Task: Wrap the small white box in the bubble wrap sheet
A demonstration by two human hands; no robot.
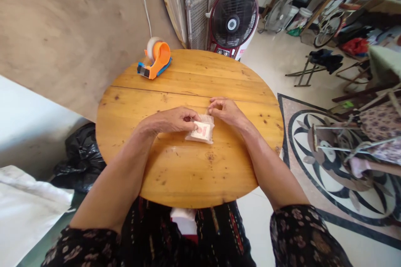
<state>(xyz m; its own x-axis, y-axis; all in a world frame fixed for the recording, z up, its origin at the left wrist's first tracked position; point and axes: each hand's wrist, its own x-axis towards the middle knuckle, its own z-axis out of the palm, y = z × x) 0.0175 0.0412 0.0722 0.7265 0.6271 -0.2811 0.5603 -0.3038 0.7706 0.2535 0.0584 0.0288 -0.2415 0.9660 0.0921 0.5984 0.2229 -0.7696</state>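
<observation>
A: What's the left hand (177,120) doing?
B: Its grip pinches a small packet (202,130), thumb and forefinger closed at the upper left edge.

A: And the right hand (227,110)?
B: Its fingers are curled just by the packet's upper right corner. I can't tell whether that grip catches the plastic or only sits beside it.

A: What's the packet like?
B: Flat and boxy: a pale rectangle with reddish print, inside a clear, crinkled plastic wrap (210,119). It lies near the middle of the surface (188,167).

A: Which is made of?
B: Honey-coloured wood with a rounded outline, glossy, dotted with dark knots and crossed by a straight seam.

A: Anything else on it?
B: A tape dispenser (160,60) near the far left edge, smooth orange and blue plastic, carrying a fat roll of clear tape (153,46).

A: Beyond the edge?
B: A round fan (233,18) with a dark red rim, beside a woven panel (199,12). On the left, a broad brown board (78,21) with blotchy grain, and below it a shiny, wrinkled black plastic bag (83,154).
</observation>
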